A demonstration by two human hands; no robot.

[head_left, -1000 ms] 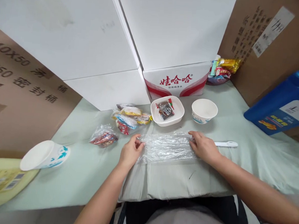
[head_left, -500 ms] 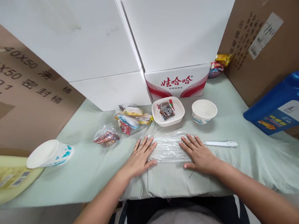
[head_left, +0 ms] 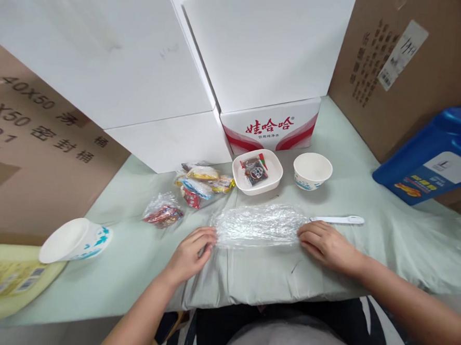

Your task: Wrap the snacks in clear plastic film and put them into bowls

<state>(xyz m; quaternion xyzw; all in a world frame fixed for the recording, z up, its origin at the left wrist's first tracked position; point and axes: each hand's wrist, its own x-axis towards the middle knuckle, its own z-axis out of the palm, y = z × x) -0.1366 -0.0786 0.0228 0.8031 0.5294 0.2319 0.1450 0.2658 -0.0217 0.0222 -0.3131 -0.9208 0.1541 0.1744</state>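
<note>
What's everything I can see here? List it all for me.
plastic wrap: one, clear, between the hands
square dish: one, white, behind the wrap, with a dark snack packet in it
paper bowls: two, white with blue; upright bowl right of the dish, tipped bowl far left
flat utensil: one, white, right of the wrap
snack bags: two, clear; larger bag left of the dish, smaller bag beside it
jug: one, blue, far right
container: one, yellow, lower left
cartons: two, white, at the back; plain carton, red-printed carton
cardboard boxes: two, brown; left box, right box
cloth: one, pale green, over the table
left hand: bare, at the wrap's left end
right hand: bare, at the wrap's right end
</note>
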